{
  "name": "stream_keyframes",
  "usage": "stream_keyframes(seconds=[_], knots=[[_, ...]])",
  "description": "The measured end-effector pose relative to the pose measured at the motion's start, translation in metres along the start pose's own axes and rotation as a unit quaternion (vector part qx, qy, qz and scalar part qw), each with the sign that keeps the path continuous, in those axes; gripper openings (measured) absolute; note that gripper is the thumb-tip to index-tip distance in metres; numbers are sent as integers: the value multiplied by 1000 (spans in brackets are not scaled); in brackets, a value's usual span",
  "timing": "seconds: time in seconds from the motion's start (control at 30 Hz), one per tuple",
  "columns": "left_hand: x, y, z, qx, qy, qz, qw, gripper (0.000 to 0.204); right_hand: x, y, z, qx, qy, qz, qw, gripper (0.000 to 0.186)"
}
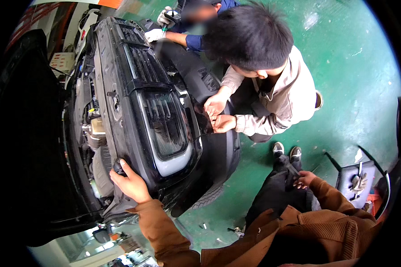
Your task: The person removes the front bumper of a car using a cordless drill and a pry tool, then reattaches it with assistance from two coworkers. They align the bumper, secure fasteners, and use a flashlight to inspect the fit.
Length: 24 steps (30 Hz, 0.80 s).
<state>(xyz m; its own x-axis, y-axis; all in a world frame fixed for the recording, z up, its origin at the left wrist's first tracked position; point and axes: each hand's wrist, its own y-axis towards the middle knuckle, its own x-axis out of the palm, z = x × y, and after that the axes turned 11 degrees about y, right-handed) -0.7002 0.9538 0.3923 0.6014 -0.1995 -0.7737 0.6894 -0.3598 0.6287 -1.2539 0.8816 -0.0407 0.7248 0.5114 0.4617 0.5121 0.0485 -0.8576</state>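
Note:
At the edge of the engine bay, my left hand has its thumb and fingers around a small black rounded piece; its exact kind does not show. Beside it lies the headlight of a black car. My right hand hangs over my dark trousers, fingers closed round a slim dark tool whose kind I cannot make out. A co-worker in a light jacket crouches by the car, both hands on the bumper below the headlight.
Another person in blue works at the grille's far end, in white gloves. The raised hood stands at left. A seat with gloves on it is at right on the green floor. A tyre shows below the bumper.

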Motion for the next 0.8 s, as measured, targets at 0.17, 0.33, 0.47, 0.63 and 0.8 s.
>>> stream_keyframes(seconds=[0.17, 0.33, 0.47, 0.63, 0.8], knots=[[-5, 1, -1, -4, -49, -9, 999, 48, 53, -35, -61, -25, -131, 22, 991, 26], [-12, 2, 2, -17, -74, -38, 996, 46, 82, -57, -107, -90, -171, 23, 981, 35], [-16, 2, 5, -19, -65, -60, 996, 56, 106, -56, -124, -109, -163, 31, 980, 38], [-12, 0, 4, 16, -47, -37, 998, 52, 126, -45, -138, -130, -225, -14, 965, 43], [-13, 19, 10, -65, -104, -128, 984, 57, 126, -17, -160, -156, -252, -130, 946, 42]])
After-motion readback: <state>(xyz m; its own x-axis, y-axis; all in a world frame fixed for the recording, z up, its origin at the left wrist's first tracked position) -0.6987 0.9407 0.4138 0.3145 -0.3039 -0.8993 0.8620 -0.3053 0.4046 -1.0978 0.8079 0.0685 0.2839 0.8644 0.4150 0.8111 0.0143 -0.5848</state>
